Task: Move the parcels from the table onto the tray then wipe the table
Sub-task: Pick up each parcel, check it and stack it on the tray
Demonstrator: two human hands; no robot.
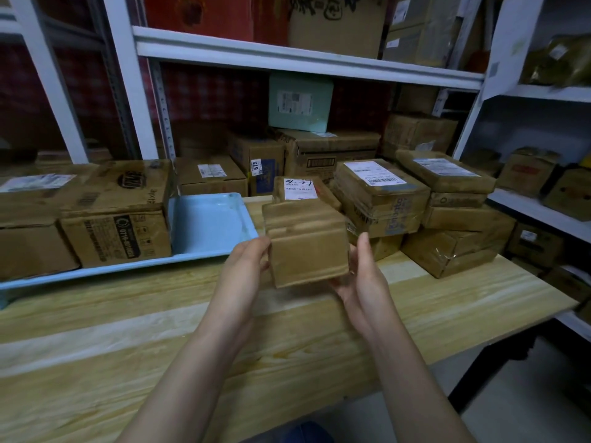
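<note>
A small brown cardboard parcel [303, 241] hangs above the wooden table [128, 330], held between both hands. My left hand [246, 270] grips its left side and my right hand [361, 276] cups its right side and underside. The light blue tray [208, 225] lies on the table's left part, with cardboard parcels [118, 212] on its left half and bare tray on the right. More parcels [380, 196] are stacked on the table at the right, and a small one with a white label [300, 190] sits just behind the held parcel.
White metal shelving [287, 55] stands behind and to the right of the table, packed with boxes and a pale green parcel [299, 102]. The table's right edge [527, 321] drops to the floor.
</note>
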